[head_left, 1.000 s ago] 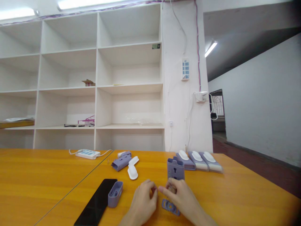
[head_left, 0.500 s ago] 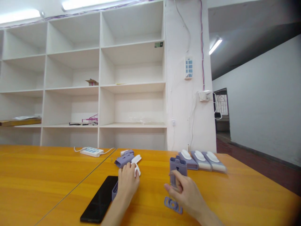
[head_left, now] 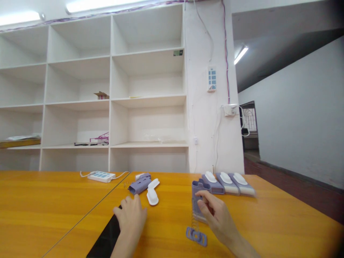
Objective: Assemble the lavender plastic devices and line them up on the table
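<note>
- The right hand (head_left: 217,219) is half curled, a gap showing between thumb and forefinger, with nothing visibly pinched between them.
- Its fingertips are in front of an upright purple case (head_left: 195,205); whether they touch it cannot be told.
- A thin coil spring (head_left: 194,218) shows just beside that case, on the left hand's side, its lower end by a flat purple plate (head_left: 196,236).
- The plate, with rounded cut-outs, lies on the tabletop (head_left: 168,225) nearer the wearer than the case.
- The left hand (head_left: 130,216) is palm down, fingers reaching forward and somewhat apart; what is under the palm is hidden, so whether it grips anything cannot be told.
- A black flat slab (head_left: 105,239) lies beneath and beside the left hand, partly covered by it.
- Beyond the left hand, two white curved covers (head_left: 152,196) lie close together.
- Just beside them is a purple housing (head_left: 139,185) on its side, with small coil springs (head_left: 127,184) near it, too faint to count.
- Behind the upright case, three purple units with white tops (head_left: 228,179) form a row.
- A white power strip (head_left: 101,176) lies near the far edge.
- Farther back stand white shelves (head_left: 149,144), one bearing a small cardboard box (head_left: 101,95).
</note>
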`<control>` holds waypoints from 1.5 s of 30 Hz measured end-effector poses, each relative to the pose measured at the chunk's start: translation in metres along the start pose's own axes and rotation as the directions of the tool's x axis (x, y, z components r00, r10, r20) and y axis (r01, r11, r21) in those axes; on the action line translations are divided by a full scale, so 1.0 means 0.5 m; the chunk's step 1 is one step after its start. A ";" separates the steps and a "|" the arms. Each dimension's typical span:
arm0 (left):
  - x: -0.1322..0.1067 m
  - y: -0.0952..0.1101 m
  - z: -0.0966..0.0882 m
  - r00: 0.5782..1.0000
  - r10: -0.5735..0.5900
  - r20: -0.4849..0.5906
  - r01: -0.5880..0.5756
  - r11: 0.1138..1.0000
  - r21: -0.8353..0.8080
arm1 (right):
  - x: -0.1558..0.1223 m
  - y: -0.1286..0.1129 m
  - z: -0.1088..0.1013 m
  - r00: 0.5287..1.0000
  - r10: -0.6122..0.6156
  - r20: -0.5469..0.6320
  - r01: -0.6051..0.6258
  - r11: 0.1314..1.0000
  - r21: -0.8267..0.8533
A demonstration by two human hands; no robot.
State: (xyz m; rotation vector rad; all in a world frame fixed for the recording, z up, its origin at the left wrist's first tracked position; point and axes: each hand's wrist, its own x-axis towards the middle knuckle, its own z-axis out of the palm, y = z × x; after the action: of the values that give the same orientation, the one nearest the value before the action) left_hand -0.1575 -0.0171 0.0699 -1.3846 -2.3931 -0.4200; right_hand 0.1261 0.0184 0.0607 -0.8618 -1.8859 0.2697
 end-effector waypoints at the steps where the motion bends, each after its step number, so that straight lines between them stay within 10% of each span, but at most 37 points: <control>1: -0.002 -0.001 -0.001 1.000 0.005 0.025 -0.005 1.000 0.004 | 0.001 -0.002 0.001 1.000 0.008 0.010 -0.008 1.000 0.019; 15: -0.020 0.021 0.038 0.907 0.322 0.271 -0.134 0.831 -0.539 | 0.004 0.019 0.040 0.981 0.032 0.191 -0.042 0.998 0.046; 18: -0.016 0.036 0.048 0.882 0.382 0.275 -0.012 0.602 -0.798 | 0.006 0.022 0.046 0.983 0.057 0.174 -0.074 0.993 0.093; 22: -0.006 0.069 0.033 0.898 0.401 0.180 0.167 0.069 -0.984 | 0.005 0.021 0.056 0.987 0.048 0.152 -0.070 0.987 0.142; 31: -0.012 0.115 0.041 0.953 0.179 0.245 0.303 -0.615 -0.729 | -0.024 0.011 0.104 0.960 0.130 0.250 -0.184 0.961 0.207; 36: -0.042 0.146 0.057 0.930 0.231 0.287 0.364 -0.691 -0.624 | -0.027 -0.011 0.112 0.957 0.123 0.264 -0.191 0.950 0.249; 45: -0.086 0.178 0.024 0.909 0.305 0.284 0.413 -0.564 -0.715 | -0.021 -0.035 0.108 0.947 0.132 0.294 -0.221 0.930 0.295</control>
State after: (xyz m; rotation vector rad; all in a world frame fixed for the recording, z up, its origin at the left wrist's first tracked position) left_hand -0.0616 -0.0026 0.0479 -1.6899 -1.4735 -3.6465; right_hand 0.0745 0.0086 0.0373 -0.7984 -1.9369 0.8244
